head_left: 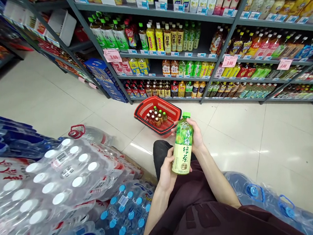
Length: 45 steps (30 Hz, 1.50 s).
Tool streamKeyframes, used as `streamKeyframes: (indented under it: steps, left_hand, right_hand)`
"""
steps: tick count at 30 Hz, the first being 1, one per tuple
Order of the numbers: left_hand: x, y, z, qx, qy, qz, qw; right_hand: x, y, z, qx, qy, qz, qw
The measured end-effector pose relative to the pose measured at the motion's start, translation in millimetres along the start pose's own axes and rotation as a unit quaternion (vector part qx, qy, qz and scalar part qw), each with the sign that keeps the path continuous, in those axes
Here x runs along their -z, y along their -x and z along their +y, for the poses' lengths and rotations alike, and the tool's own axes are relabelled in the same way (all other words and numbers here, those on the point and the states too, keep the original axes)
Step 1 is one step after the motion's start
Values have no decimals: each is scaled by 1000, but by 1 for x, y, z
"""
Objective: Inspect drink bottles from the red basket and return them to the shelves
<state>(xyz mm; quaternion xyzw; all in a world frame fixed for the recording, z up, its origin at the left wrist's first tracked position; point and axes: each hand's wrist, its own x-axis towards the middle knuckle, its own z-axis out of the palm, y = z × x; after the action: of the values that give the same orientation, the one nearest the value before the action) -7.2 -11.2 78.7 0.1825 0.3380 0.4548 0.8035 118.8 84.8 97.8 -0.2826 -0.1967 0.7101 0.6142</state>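
Between my two hands is a green tea bottle (183,147), upright in the picture, with a bright green cap and a green and pale yellow label facing me. My left hand (167,168) is closed around its lower part from the left and below. Higher up, my right hand (195,135) grips the bottle's right side near the shoulder, its fingertips partly hidden behind it. Just beyond the bottle, a red shopping basket (143,110) stands on the floor with several small capped bottles (156,117) inside.
Drink shelves (152,54) with rows of bottles and price tags run across the back. Shrink-wrapped bottle packs (53,181) and blue-capped water bottles (125,212) are stacked at the left front. Large water jugs (261,193) stand at the right. Pale floor tiles (235,141) lie between.
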Motion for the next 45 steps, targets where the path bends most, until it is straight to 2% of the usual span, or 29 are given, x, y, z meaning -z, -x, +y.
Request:
streamKeyframes:
  steps: [8, 16, 24, 45]
  left_hand:
    - [-5, 4, -4, -18, -71, -12, 997]
    - [-8, 2, -3, -11, -75, -11, 997]
    - [-7, 2, -4, -15, -73, 11, 997]
    - [-9, 3, -3, 1, -74, 15, 997]
  right_hand:
    - [-5, 3, -3, -18, 18, 57, 998]
    - [-6, 6, -2, 8, 35, 56, 998]
    - [-7, 6, -2, 5, 42, 61, 997]
    - [-7, 7, -2, 15, 63, 63, 996]
